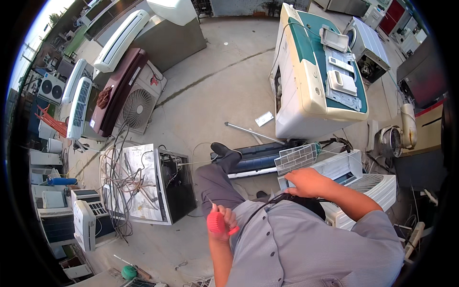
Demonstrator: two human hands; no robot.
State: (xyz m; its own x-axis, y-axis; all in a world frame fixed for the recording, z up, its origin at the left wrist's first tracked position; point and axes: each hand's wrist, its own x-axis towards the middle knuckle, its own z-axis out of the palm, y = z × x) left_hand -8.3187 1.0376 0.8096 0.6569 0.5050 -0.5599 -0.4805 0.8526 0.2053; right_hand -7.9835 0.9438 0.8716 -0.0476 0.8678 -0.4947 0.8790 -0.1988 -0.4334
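Observation:
My left hand (228, 218) is closed around a red ribbed plastic tool (217, 223), with a thin pale tip showing above it. It is held in front of my left thigh. My right hand (306, 182) is at my waist with its fingers curled down, partly hidden, by a black cord (276, 198). What those fingers hold I cannot make out. Just beyond the right hand lie a white grid filter (292, 160) and a white air conditioner casing (342, 165). A long dark air conditioner part (258, 158) lies on the ground beside my shoe (226, 150).
A washing machine (299, 103) stands ahead on the right, with loose panels on top. To the left is an opened metal cabinet (174, 186) under tangled cables (125, 191). An outdoor fan unit (138, 107) stands farther left. A metal rod (253, 132) lies on the concrete.

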